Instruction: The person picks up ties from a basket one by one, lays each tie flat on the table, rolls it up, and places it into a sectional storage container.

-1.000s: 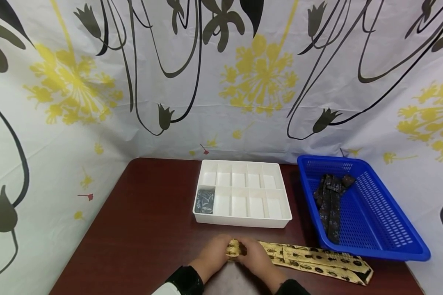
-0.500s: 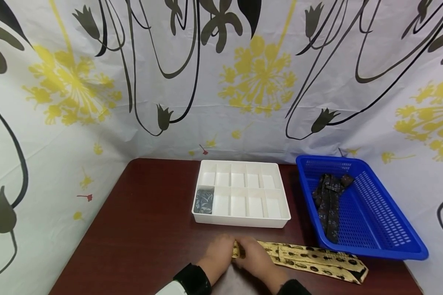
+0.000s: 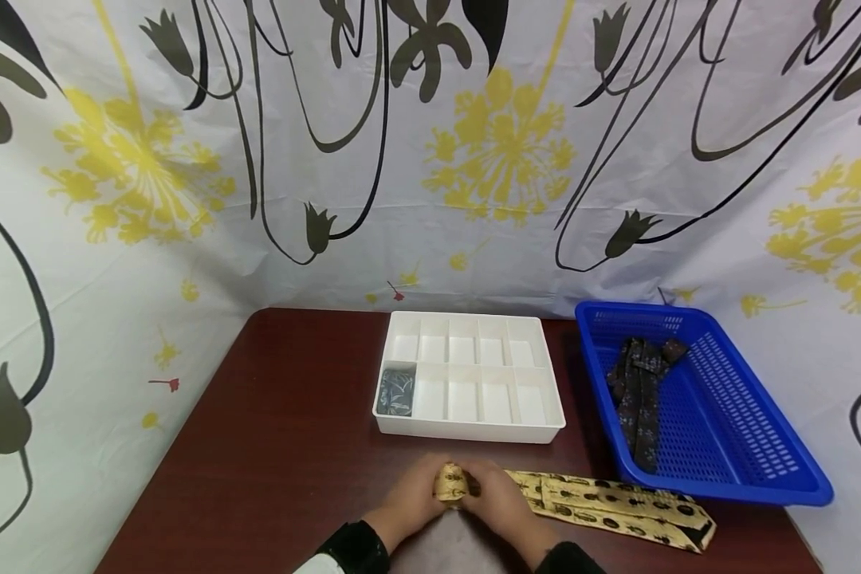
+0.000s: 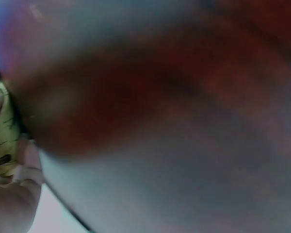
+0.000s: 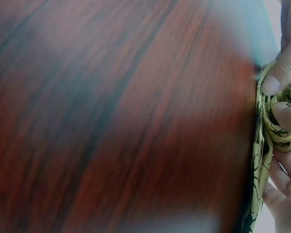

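- While the dark wood surface (image 3: 273,446) is carrying everything beneath the flowered curtain (image 3: 430,159), a blue basket (image 3: 760,446) is sitting beyond the right hand, a white divided tray (image 3: 552,414) just ahead.
- Both hands, left hand (image 3: 409,502) and right hand (image 3: 498,502), are pinching the yellow tie (image 3: 450,481), whose roll is showing higher between them than half a second ago; its tail is shortening rightward.

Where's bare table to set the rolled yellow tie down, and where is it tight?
Bare wood lies left of the white divider tray, out to the table edge. Nine tray cells are bare; the near-left one holds a grey roll. It is crowded near the front: both hands grip the yellow tie, whose tail runs right under the blue basket.
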The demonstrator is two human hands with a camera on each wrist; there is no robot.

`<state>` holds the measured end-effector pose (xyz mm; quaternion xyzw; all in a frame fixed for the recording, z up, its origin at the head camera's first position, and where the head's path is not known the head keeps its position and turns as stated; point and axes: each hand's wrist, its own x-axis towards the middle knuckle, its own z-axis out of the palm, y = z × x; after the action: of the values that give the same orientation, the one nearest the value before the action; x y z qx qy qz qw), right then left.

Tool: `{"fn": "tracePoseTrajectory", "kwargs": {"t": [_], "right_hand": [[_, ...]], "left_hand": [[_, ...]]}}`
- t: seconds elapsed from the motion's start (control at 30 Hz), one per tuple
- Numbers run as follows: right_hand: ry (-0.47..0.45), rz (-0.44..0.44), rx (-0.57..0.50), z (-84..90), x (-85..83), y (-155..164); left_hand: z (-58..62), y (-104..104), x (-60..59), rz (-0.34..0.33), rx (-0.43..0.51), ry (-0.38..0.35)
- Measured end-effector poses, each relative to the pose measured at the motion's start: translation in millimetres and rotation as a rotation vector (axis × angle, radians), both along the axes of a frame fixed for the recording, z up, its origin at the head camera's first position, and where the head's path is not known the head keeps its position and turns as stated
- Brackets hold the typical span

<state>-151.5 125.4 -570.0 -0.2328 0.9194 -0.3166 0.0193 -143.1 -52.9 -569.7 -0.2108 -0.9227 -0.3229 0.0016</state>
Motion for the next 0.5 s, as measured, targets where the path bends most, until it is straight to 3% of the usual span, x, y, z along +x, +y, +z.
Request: {"fn": "tracePoseTrajectory", "kwargs": {"t": [0.1,0.23,0.37,0.5], "right_hand": [[-0.009,-0.009,-0.007,-1.6,-0.1,1],[-0.009,-0.011,-0.016,-3.7,0.1,2],[-0.004,-0.004,-0.029,-5.3,0.1,3],[0.017,0.006,-0.028,-6.0,0.0,4]], "left_hand": [[-4.3,-2,0.6,0.003,0.072,-0.005],[-3.7,-1,-0.7,0.011,0.049,-0.008],[2.2,3,-2.9,-0.01,-0.051,0.011],[10.9,10,-3.2,-0.009,-0.237,0.075]]}}
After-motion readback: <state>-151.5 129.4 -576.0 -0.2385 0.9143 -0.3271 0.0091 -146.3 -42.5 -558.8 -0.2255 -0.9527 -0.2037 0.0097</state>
